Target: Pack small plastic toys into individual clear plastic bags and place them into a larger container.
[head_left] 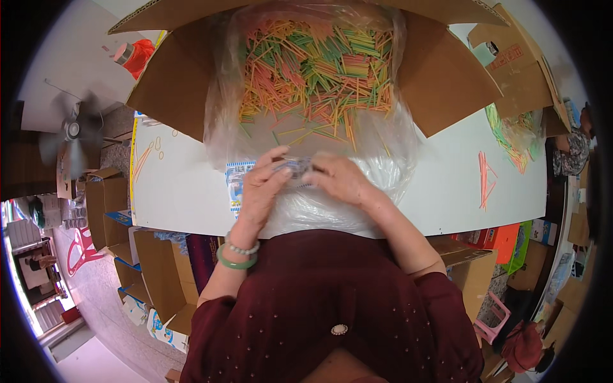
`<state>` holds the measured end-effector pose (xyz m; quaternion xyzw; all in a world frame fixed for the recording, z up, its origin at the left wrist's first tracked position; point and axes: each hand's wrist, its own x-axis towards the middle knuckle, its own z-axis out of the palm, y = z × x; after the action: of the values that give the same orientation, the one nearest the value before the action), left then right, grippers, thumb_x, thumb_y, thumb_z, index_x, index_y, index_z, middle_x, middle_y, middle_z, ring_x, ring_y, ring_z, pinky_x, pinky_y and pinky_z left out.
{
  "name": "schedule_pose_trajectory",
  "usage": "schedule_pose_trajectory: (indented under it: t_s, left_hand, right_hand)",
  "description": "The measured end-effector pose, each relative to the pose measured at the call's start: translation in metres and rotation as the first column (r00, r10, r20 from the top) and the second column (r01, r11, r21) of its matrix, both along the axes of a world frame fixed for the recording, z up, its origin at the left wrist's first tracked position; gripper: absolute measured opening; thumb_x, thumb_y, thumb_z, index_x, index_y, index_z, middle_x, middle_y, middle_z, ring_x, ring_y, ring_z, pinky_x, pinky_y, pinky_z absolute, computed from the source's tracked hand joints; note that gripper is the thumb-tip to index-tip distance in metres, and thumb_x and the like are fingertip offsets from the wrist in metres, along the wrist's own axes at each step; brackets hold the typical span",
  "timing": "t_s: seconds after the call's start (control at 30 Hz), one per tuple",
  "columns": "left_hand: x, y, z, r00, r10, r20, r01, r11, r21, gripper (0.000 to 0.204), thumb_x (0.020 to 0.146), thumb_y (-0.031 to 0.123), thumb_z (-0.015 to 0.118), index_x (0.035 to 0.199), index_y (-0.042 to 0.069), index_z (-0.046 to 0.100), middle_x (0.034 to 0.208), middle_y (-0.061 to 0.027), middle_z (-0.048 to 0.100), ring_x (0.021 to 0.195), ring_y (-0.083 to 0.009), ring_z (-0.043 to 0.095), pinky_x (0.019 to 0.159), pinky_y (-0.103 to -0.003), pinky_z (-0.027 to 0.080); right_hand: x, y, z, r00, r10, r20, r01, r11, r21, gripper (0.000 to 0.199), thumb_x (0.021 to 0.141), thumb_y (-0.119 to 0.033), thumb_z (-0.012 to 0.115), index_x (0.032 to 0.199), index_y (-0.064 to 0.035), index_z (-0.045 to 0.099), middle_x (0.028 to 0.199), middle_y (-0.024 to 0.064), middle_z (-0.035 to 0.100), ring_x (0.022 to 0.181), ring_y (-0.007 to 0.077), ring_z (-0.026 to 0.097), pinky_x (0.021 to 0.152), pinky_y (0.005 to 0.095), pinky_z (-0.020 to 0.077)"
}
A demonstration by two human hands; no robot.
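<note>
My left hand [260,186] is closed on a small crumpled plastic packet [296,167], bluish and see-through, with printing on it. My right hand [342,180] pinches the packet's other side; its fingers are slightly blurred. Both hands are just in front of an open cardboard box [175,80] lined with a clear plastic bag [223,96]. Heaped inside the bag are many thin sticks [313,70] in pink, green, yellow and orange. Beside my left wrist lie flat blue-and-white printed packets [235,195], partly hidden by the hand.
The white table [440,191] holds loose pink sticks [484,182] at the right and rubber bands [158,143] at the left. A bag of coloured sticks [514,131] stands at the far right. Open cardboard boxes [156,271] sit below the table's left edge. A fan [73,131] stands further left.
</note>
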<state>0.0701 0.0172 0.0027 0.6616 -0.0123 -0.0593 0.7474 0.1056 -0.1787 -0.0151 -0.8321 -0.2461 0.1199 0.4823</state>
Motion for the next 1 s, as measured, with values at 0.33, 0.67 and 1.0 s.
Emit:
schedule_pose_trajectory:
  t_s: [0.33, 0.67, 1.0]
  left_hand:
    - [-0.016, 0.1, 0.023, 0.932, 0.359, -0.058, -0.36, 0.933, -0.012, 0.016, 0.09, 0.009, 0.055, 0.095, -0.003, 0.063, 0.091, -0.0059, 0.065, 0.08, -0.0127, 0.06, 0.078, -0.027, 0.048]
    - [-0.013, 0.125, -0.031, 0.834, 0.545, 0.089, -0.552, 0.817, 0.17, 0.015, 0.091, 0.008, 0.054, 0.1, -0.002, 0.061, 0.087, -0.0005, 0.062, 0.079, -0.0062, 0.055, 0.071, -0.021, 0.046]
    - [-0.015, 0.176, -0.057, 0.795, 0.606, -0.006, -0.596, 0.784, 0.173, 0.022, 0.091, 0.008, 0.055, 0.111, -0.003, 0.057, 0.093, -0.0032, 0.061, 0.083, -0.0081, 0.057, 0.074, -0.021, 0.048]
  right_hand:
    - [0.095, 0.002, -0.032, 0.601, -0.163, 0.783, 0.656, 0.66, -0.366, 0.035, 0.077, -0.031, 0.062, 0.095, -0.001, 0.064, 0.082, 0.0146, 0.064, 0.083, 0.0327, 0.061, 0.078, 0.0437, 0.0483]
    - [0.107, -0.014, 0.008, 0.932, -0.029, 0.362, 0.272, 0.718, -0.641, 0.043, 0.076, -0.026, 0.063, 0.113, -0.006, 0.06, 0.116, 0.0155, 0.058, 0.104, 0.031, 0.055, 0.09, 0.0393, 0.0438]
    - [0.112, -0.039, -0.015, 0.893, 0.196, 0.404, 0.102, 0.787, -0.608, 0.049, 0.078, -0.005, 0.049, 0.127, -0.0044, 0.048, 0.129, 0.0154, 0.049, 0.119, 0.0319, 0.045, 0.1, 0.0372, 0.0377]
